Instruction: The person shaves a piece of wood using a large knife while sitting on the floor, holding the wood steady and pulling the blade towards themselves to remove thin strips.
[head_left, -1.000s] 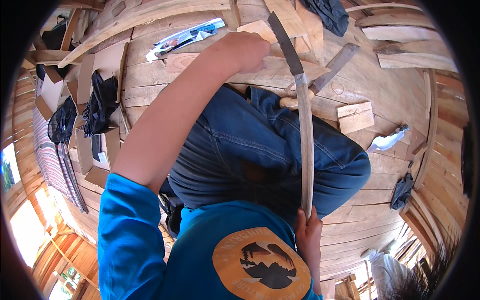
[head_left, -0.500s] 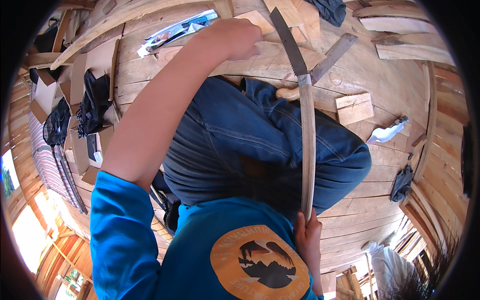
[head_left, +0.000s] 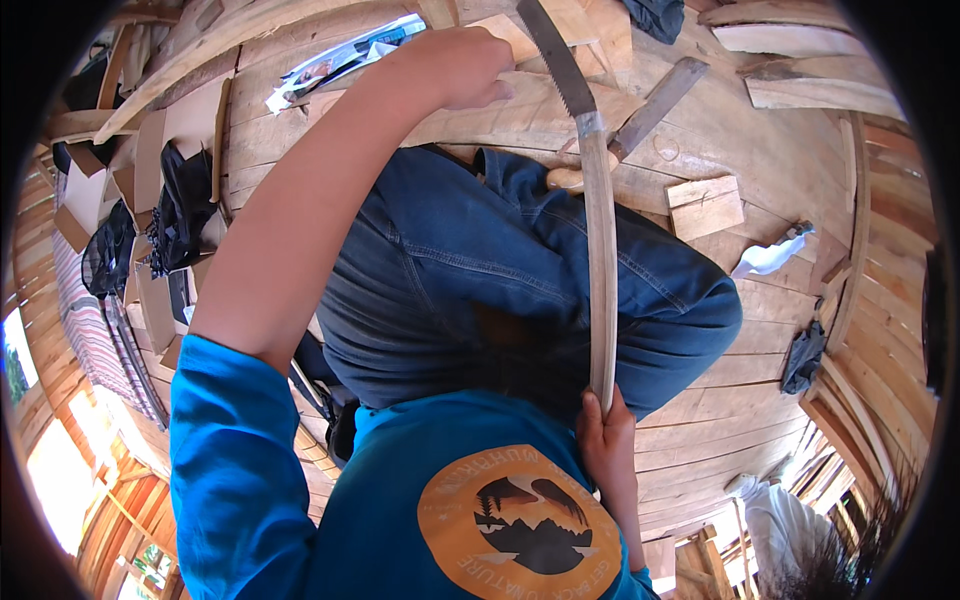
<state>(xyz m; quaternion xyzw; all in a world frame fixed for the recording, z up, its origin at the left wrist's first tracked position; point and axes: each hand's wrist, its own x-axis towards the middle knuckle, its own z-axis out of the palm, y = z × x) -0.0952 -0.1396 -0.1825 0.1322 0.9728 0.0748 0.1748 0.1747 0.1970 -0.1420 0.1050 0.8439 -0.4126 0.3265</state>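
Note:
My right hand (head_left: 608,440) is closed round the lower end of a handsaw's long wooden handle (head_left: 602,260). The saw's dark toothed blade (head_left: 558,62) points away from me, its teeth facing left, just above a pale wooden board (head_left: 560,115) on the floor. At the board's far side is my left hand (head_left: 468,68), fingers bent together, thumb toward me; it appears to grip the board, though my arm hides part of it. Beyond the saw lies a broad-bladed knife (head_left: 660,108) with a wooden handle, partly crossed by the saw handle.
My bent legs in dark trousers (head_left: 480,250) fill the middle. A small wood block (head_left: 705,205) and a white-and-blue wrapper (head_left: 775,250) lie on the plank floor to the right. Leftward are an open cardboard box (head_left: 150,160) with black gear and a plastic package (head_left: 345,60).
My right hand has moved away from my body, pushing the saw forward and slightly left, so its blade reaches farther beyond the board. My left hand stays nearly in place.

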